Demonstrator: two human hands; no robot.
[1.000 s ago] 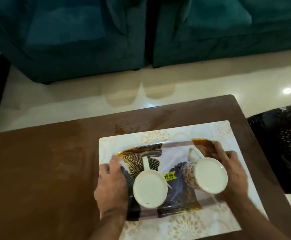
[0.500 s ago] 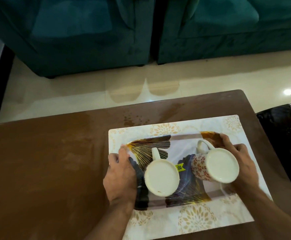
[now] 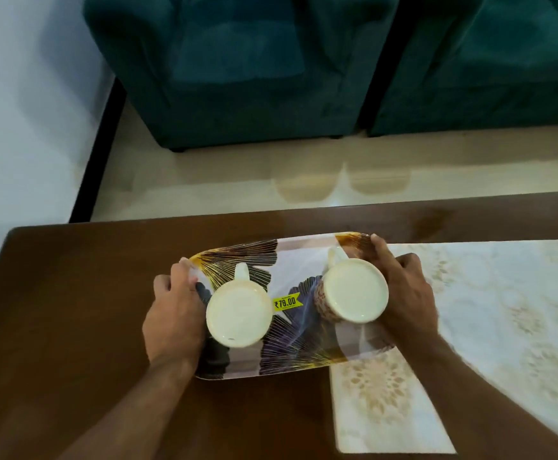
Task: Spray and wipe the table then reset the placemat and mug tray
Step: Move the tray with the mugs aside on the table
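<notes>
- Over the left-centre of the table (image 3: 72, 293), the tray (image 3: 297, 260) is carried with its long axis running left to right; its right end overlaps the left edge of the placemat (image 3: 503, 310), while most of it lies above bare wood.
- On the tray stand two mugs, upside down, pale bases upward: the left mug (image 3: 239, 313) with its handle pointing away from the person, and the right mug (image 3: 354, 293) likewise, its patterned side partly visible.
- A yellow price sticker (image 3: 287, 303) sits between the two mugs.
- The left hand (image 3: 175, 313) grips the tray's left short edge, fingers curled over the rim; the right hand (image 3: 407, 293) grips the right short edge in the same way.
- Whether the tray rests on the wood or hangs just above it cannot be told.
- Step in hand, as a judgement: the reset phase, the tray being positioned relative to the placemat.
- The next move probably calls for a level shift to the right until the tray is centred on the placemat, keeping both mugs steady.
- Beyond the table lie a pale floor (image 3: 204, 180) and a teal sofa (image 3: 254, 68).
</notes>
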